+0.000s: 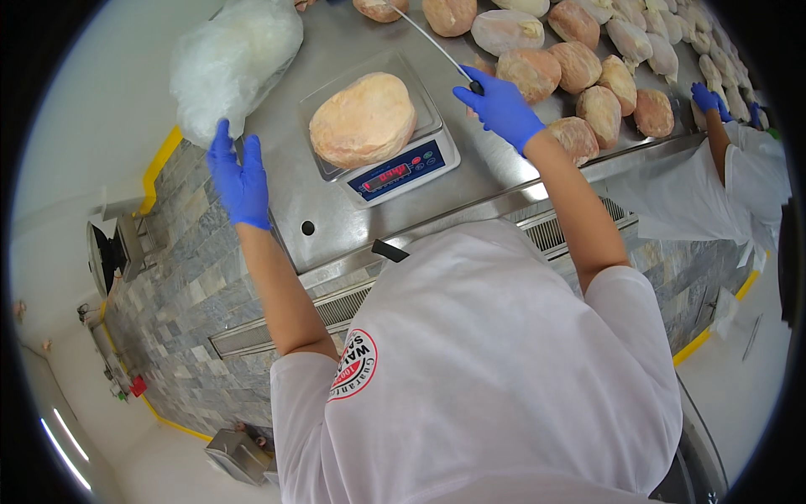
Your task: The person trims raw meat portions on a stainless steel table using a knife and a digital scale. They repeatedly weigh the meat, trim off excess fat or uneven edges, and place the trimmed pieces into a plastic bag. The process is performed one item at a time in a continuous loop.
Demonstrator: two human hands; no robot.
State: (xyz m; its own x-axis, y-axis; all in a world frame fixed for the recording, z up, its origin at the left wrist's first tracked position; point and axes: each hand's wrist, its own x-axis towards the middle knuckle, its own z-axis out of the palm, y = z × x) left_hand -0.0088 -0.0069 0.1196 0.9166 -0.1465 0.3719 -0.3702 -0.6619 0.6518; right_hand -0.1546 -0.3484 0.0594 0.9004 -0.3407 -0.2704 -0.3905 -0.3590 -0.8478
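Note:
My left hand (pixel 238 178), in a blue glove, has its fingers apart at the lower end of a clear plastic bag (pixel 238 63); whether they touch the bag I cannot tell. A rounded, pale pink and yellowish piece of meat (pixel 363 120) lies on the tray of a digital scale (pixel 405 175) with a lit red display. Right of the scale, my blue-gloved right hand (pixel 504 107) is closed around the black end of a thin grey rod (pixel 430 39). The rod slants up and left above the steel table (pixel 285 164); what its far end meets is unclear.
Many rounded meat pieces (pixel 599 116) crowd the table's right and far side. At the right, a co-worker's gloved hand (pixel 705 97) is near them. The table has a round hole (pixel 308 228) left of the scale. A floor drain grate (pixel 336 307) runs below its near edge.

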